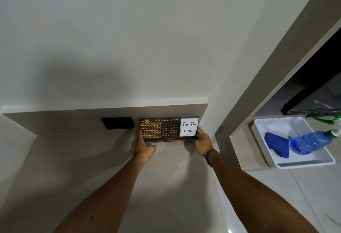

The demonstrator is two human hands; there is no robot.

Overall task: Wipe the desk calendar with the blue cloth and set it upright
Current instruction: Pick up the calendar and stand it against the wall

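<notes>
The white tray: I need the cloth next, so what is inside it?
Inside the white tray lie the folded blue cloth and a blue spray bottle on its side. The bottle's nozzle overhangs the rim.

I face a pale grey wall (pixel 129 38) with a soft shadow on it; a light counter (pixel 92 158) runs beneath; a black wall switch (pixel 117 123) sits far left; glossy floor tiles (pixel 295 205) shine at right.

White counter (pixel 103 158) carries desk calendar (pixel 167 129) and black box (pixel 117 123).
</notes>
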